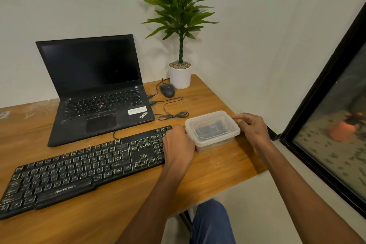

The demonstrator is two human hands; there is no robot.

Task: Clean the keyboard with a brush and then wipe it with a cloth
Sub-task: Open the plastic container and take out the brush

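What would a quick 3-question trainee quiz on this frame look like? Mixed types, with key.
1. True or false: the lid is on the plastic container.
2. Which item stands in the far corner of the desk? A) potted plant B) desk lamp C) printer
3. Fill in: the left hand partly covers the right end of the ___.

Key:
1. True; the right hand is at its far right corner.
2. A; the mouse lies beside it.
3. The keyboard, dusty and in front of the laptop.
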